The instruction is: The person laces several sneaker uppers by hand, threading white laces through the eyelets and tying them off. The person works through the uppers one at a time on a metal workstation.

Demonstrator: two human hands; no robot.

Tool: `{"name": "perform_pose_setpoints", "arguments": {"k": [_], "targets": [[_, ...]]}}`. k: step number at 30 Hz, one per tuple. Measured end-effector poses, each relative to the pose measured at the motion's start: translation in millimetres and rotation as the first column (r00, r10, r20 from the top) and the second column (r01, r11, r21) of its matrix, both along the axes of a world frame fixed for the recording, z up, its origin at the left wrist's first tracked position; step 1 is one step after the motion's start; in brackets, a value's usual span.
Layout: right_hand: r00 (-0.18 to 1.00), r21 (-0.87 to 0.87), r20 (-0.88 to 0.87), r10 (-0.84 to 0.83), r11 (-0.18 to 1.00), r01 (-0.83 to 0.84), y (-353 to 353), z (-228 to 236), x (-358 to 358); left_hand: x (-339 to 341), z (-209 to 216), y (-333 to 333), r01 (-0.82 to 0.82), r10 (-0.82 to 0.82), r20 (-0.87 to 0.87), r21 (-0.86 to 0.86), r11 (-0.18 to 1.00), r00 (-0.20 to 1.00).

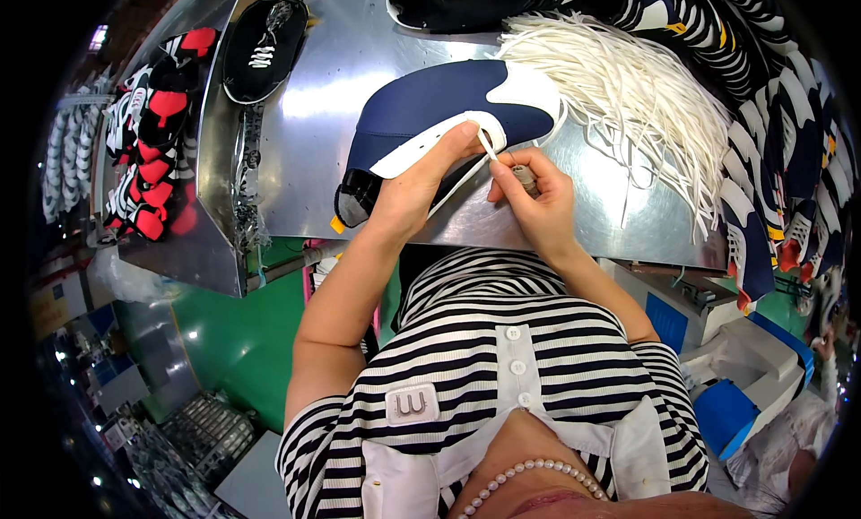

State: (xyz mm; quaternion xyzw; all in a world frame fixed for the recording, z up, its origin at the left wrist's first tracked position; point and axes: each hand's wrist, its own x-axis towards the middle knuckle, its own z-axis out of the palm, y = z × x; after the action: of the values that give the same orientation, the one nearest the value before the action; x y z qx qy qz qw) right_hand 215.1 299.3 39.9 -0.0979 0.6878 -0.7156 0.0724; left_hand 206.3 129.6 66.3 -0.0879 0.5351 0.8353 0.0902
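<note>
My left hand [417, 183] grips a navy and white shoe upper [413, 107], its fingers partly hidden behind the piece and the thumb on the white eyelet strip. The upper lies tilted on its side over the metal table, its dark collar toward me at the left. A white shoelace [485, 142] runs from the eyelet strip into the pinched thumb and finger of my right hand [543, 201]. Against that hand's curled fingers sits a small greyish-beige ridged thing [524, 180], its kind unclear.
Loose white laces [619, 107] lie heaped on the metal table [314, 151] at the right. Stacked navy and white uppers [749, 214] crowd the right edge. A black upper [263, 48] lies at the far left, beyond which red, black and white pieces [157, 160] are piled.
</note>
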Motion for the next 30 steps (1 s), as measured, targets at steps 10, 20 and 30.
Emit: {"name": "perform_pose_setpoints", "arguments": {"k": [10, 20, 30], "targets": [[0.991, 0.233, -0.134, 0.009, 0.972, 0.022, 11, 44, -17, 1, 7, -1, -0.021, 0.011, -0.041, -0.24, 0.97, 0.999], [0.949, 0.505, -0.282, 0.143, 0.863, 0.02, 3, 34, -39, 2, -2, 4, -0.2, -0.014, -0.348, -0.572, 0.795, 0.938], [0.907, 0.804, -0.143, 0.396, 0.581, -0.126, 3, 50, -50, 9, -24, 4, -0.056, -0.011, -0.129, -0.503, 0.862, 0.992]]}}
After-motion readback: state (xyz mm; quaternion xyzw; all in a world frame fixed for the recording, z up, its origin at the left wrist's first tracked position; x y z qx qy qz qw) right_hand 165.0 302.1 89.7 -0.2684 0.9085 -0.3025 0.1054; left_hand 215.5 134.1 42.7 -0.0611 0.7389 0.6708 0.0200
